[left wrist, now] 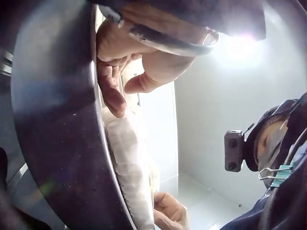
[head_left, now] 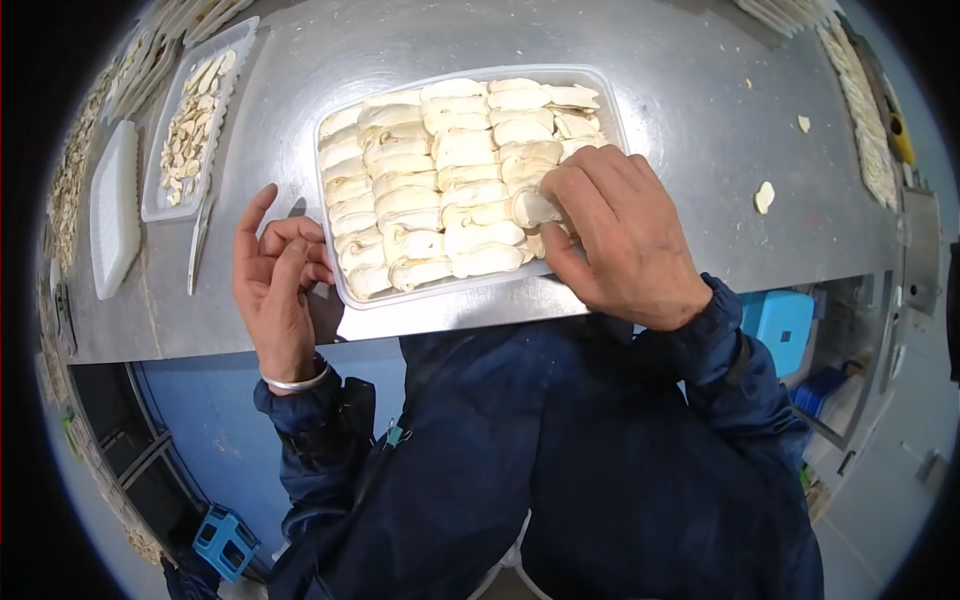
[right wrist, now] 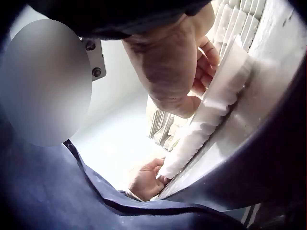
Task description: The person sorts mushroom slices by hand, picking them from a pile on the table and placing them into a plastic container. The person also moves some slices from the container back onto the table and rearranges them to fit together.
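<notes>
Squeezing could tear the pale slice (head_left: 537, 208) right fingers (head_left: 573, 190) pinch; left fingers (head_left: 254, 218), loose and empty, flank the tray (head_left: 430, 292) by the near edge of the table (head_left: 700, 110).

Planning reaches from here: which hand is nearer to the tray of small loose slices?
Left. The left hand is at the left edge of the packed tray, right of the tray of small loose slices; the right hand is over the packed tray's right side, farther away.
</notes>
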`<state>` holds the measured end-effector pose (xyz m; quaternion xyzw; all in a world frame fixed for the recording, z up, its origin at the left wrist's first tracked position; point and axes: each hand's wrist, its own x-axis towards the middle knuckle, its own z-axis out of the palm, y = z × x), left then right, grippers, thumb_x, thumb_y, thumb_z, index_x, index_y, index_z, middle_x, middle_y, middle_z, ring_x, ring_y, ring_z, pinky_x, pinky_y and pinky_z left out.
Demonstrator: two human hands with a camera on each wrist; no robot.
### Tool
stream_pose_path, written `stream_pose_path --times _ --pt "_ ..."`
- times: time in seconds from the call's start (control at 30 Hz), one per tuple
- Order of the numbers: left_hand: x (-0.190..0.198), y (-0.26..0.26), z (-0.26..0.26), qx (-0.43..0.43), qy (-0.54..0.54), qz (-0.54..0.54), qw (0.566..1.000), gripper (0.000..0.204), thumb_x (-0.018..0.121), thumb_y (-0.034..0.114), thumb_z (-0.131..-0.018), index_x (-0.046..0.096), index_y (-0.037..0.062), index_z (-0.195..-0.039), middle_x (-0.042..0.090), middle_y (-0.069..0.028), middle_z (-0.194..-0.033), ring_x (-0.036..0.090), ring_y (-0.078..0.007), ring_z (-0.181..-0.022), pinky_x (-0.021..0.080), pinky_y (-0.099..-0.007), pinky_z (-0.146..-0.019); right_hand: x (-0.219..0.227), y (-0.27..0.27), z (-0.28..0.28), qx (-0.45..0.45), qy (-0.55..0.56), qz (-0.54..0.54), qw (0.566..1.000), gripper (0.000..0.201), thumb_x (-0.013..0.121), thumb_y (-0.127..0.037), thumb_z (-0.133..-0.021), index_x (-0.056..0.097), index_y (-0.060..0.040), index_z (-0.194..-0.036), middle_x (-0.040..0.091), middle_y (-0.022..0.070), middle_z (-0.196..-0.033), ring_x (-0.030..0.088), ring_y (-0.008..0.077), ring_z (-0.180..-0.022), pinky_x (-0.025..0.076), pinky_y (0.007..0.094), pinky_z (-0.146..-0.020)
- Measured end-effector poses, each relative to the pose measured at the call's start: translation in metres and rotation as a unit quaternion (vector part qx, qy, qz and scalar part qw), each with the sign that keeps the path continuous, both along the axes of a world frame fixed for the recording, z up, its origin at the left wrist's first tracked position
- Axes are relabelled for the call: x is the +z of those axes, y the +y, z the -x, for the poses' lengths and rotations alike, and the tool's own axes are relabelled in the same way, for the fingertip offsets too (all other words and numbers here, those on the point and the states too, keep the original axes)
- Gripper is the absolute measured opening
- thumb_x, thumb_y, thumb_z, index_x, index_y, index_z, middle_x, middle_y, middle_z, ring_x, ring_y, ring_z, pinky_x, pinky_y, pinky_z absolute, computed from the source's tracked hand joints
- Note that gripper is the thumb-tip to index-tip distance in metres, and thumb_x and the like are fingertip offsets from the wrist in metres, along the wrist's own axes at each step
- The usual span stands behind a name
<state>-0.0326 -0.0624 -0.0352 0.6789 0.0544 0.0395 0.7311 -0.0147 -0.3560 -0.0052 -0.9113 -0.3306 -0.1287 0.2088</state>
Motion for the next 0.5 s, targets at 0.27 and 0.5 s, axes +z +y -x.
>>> stream_pose_path --times 0.27,0.5 --pt "-0.003 0.002 -0.001 0.017 0.005 -0.018 1.000 0.050 0.049 -0.002 -0.090 0.035 -0.0050 -0.137 0.061 -0.0083 -0.091 0.052 -0.0060 -0.063 0.042 -0.0153 -0.056 0.022 -0.030 -0.003 -0.068 -0.021 -0.030 0.997 0.030 0.065 -0.004 -0.068 0.056 -0.0010 -0.097 0.054 0.0130 -0.089 0.055 0.0280 -0.082 0.044 0.0361 -0.071" --pt "-0.007 0.003 0.000 0.009 0.003 -0.040 0.999 0.052 0.051 0.003 -0.092 0.033 -0.0050 -0.140 0.058 -0.0043 -0.091 0.046 -0.0025 -0.066 0.036 -0.0143 -0.056 0.039 -0.279 -0.063 -0.390 -0.059 0.159 0.905 0.026 0.057 -0.005 -0.077 0.064 -0.0070 -0.102 0.063 0.0138 -0.088 0.062 0.0341 -0.079 0.049 0.0398 -0.073"
